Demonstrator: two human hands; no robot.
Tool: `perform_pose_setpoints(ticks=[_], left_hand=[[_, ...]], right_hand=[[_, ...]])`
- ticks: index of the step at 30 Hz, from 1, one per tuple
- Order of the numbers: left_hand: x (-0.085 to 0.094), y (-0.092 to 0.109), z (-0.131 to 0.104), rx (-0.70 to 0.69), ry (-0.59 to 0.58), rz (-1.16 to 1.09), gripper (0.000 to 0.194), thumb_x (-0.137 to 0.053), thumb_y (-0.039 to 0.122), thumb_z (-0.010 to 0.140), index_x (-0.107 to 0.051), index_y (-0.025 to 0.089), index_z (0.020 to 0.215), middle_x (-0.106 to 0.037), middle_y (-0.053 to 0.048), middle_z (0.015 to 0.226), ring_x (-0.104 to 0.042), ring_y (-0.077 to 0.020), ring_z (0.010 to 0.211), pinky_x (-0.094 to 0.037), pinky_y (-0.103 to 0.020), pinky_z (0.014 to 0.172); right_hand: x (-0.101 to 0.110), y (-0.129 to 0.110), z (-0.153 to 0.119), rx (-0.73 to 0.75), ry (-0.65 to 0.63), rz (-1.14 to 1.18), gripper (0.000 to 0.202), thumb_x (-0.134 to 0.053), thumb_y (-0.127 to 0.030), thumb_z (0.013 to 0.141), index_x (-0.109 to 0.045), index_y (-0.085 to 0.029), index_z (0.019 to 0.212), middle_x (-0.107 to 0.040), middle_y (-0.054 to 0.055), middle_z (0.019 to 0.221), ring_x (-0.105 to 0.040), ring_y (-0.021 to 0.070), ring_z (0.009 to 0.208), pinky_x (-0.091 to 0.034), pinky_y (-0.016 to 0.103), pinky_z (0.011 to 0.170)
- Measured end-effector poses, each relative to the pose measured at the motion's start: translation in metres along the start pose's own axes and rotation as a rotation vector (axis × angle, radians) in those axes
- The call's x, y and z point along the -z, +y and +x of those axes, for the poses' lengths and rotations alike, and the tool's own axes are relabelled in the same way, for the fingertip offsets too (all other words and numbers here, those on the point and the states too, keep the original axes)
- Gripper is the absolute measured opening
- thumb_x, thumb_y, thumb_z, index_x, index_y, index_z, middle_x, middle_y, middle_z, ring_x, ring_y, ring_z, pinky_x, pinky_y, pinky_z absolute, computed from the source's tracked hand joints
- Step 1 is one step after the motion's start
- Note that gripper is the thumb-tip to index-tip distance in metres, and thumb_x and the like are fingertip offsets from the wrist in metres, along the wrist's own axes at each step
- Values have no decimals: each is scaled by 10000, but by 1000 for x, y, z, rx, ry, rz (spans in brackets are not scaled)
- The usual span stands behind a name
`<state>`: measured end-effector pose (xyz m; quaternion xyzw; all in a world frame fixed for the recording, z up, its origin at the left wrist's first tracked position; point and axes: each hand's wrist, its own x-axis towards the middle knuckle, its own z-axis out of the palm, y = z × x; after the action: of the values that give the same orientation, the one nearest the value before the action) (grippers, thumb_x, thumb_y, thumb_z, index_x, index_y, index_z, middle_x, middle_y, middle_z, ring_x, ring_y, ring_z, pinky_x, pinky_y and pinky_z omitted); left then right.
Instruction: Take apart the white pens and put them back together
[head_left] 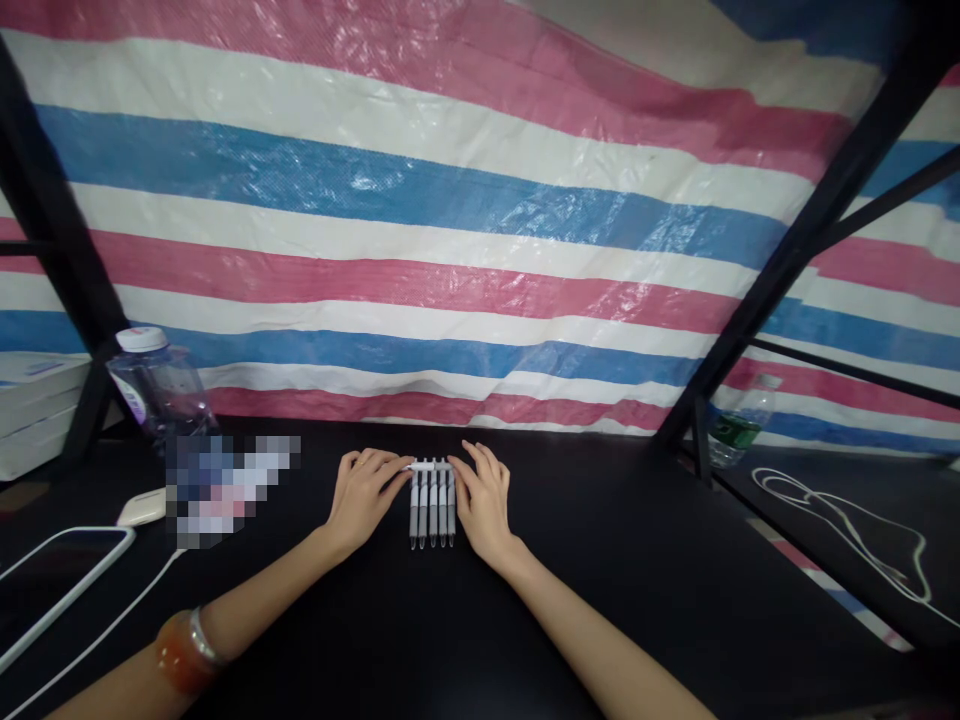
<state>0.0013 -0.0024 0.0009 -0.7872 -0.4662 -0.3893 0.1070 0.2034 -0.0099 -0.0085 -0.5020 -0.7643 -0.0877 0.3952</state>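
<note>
Left hand: the left hand [365,497] lies palm down on the counter, fingers loosely spread and pointing toward the pens, fingertips touching the left end of the row near its far end; it grips nothing that I can see
Right hand: the right hand [482,500] lies palm down just right of the row, fingers stretched and a little apart, fingertips against the far end of the outermost pen; nothing closed in it
Pens: a row of five slim grey-and-white plastic pens [433,503] lies side by side between the two hands, touching one another, tips toward the person, far ends lined up level
Counter: a flat black counter [600,560] carries the pens and both forearms
Wrist: an amber-orange bangle with a silver band [182,650] sits on the left forearm, near the lower edge
Left side: a clear plastic bottle with a white cap [154,385] stands at the back left; in front of it is a blurred patch I cannot make out; a white-edged tablet with a dark screen [64,575] lies at the far left with a white cable running from it
Right side: a clear bottle with a green label [739,425] stands behind a black metal post; a white cord [847,520] lies looped on the dark surface beyond
Backdrop: a red, white and blue striped plastic tarpaulin [450,220] hangs behind the counter
</note>
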Motion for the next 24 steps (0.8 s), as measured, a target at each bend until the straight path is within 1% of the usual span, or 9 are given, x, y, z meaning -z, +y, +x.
perform_pose_setpoints(ticks=[10,18,19,21,24], left_hand=[[-2,-3,-1,-11,-19,11,218,-455,315,902,-631,273,1023,-652,-37,940,-560,-182,864,-295,-366,801],[-1,-1,0,-16,-64,-14,241,-442,367,901,-639,255,979,-661,-30,847,-553,-171,781,-298,-360,794],[-1,-1,0,-14,-65,-23,240,-442,368,901,-638,251,974,-660,-30,844,-551,-170,779,-300,-358,793],[-1,-1,1,-11,-63,-41,237,-444,367,900,-634,244,971,-655,-28,840,-548,-167,775,-307,-352,791],[-2,-2,1,-18,-52,-64,242,-446,372,897,-629,238,981,-650,-28,835,-547,-165,774,-320,-341,785]], right_hand=[[1,-1,1,13,-10,39,318,-422,-102,852,-607,-231,1077,-554,71,1224,-390,242,1214,-278,423,930],[4,0,3,-18,30,115,204,-434,-168,876,-601,-215,983,-629,60,1102,-467,221,1155,-283,395,920],[5,0,3,-21,32,123,197,-437,-181,879,-594,-211,995,-633,60,1090,-477,217,1143,-284,391,922],[5,-3,2,-16,24,127,232,-441,-213,884,-561,-201,1083,-626,70,1107,-477,217,1141,-281,390,933],[5,-5,2,11,-15,95,327,-423,-232,895,-496,-203,1212,-564,90,1215,-430,228,1194,-268,403,953]])
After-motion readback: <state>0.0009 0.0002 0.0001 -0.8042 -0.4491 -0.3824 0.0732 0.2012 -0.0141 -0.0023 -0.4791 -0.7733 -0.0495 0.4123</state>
